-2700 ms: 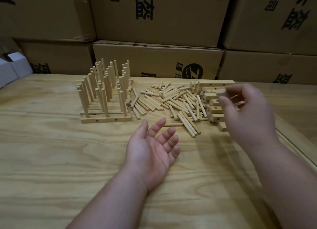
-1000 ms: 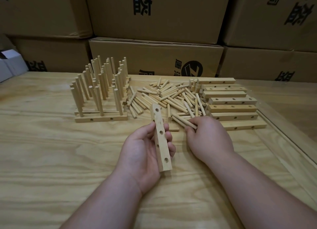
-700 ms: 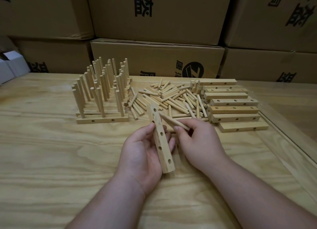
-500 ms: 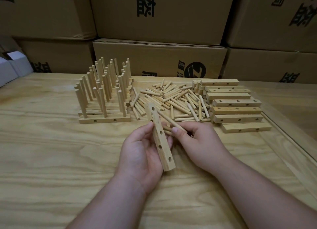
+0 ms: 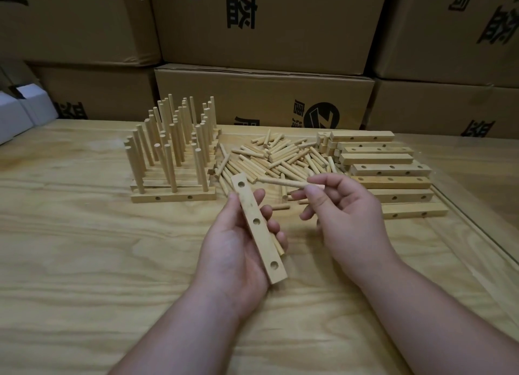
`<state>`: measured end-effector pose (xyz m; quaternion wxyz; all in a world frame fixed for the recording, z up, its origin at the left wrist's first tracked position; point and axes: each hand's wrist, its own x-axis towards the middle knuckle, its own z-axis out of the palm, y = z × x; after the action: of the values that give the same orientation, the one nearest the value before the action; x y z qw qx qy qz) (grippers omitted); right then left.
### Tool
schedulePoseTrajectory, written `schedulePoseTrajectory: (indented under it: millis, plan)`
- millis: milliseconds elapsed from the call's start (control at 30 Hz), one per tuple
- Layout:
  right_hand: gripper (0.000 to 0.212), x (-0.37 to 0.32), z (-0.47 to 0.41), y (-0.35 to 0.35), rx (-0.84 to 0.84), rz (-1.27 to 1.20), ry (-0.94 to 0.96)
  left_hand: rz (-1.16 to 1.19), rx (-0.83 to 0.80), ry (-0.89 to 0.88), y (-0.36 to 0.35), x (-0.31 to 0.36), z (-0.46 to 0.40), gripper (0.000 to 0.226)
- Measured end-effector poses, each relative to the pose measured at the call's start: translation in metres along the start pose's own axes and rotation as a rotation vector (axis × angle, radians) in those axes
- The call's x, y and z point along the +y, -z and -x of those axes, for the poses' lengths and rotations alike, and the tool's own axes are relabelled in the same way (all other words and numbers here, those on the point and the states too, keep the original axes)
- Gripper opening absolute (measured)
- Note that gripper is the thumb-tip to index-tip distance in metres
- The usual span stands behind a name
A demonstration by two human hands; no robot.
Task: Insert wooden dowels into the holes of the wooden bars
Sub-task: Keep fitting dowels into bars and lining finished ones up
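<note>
1. Finished bars with upright dowels [image 5: 171, 155] are standing on the desk [image 5: 70, 248].
2. The left hand [image 5: 238, 251] is gripping a three-holed wooden bar [image 5: 258, 228], fingers curled around it.
3. The right hand [image 5: 345, 220] is pinching a dowel [image 5: 283, 182] above the loose dowel pile [image 5: 280, 158].

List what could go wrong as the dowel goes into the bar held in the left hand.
1. The right hand pinches the dowel near one end, so the long free end may wobble and miss the hole.
2. The left hand holds the bar off the table, with more dowels tucked beneath it; pushing could tilt the bar or shake those loose.
</note>
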<state>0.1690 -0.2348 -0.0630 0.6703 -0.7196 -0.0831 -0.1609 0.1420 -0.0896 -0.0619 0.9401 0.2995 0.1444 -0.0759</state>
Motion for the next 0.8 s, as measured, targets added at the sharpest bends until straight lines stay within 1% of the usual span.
schedulePoseTrajectory:
  millis: [133, 233, 267, 367, 567, 800]
  plan:
    - [0.009, -0.018, -0.005, 0.004, 0.019, -0.057, 0.048, -0.001, -0.004, 0.018, 0.001, 0.001, 0.000, 0.046]
    - [0.020, -0.028, -0.005, 0.004, -0.012, -0.078, 0.068, -0.011, -0.019, 0.023, 0.001, 0.000, 0.000, 0.040]
    - [0.020, -0.029, -0.005, 0.003, -0.021, -0.078, 0.075, -0.021, -0.024, 0.022, 0.000, 0.000, 0.000, 0.036]
    - [0.014, -0.032, -0.004, 0.002, -0.011, -0.051, 0.104, -0.066, -0.052, 0.018, 0.000, -0.001, 0.002, 0.031]
    - [0.015, -0.027, -0.006, 0.005, 0.079, 0.008, 0.121, -0.155, -0.131, 0.020, -0.002, -0.003, 0.006, 0.030]
    - [0.013, -0.029, -0.006, 0.006, 0.087, 0.047, 0.157, -0.188, -0.119, 0.025, -0.001, -0.004, 0.006, 0.022]
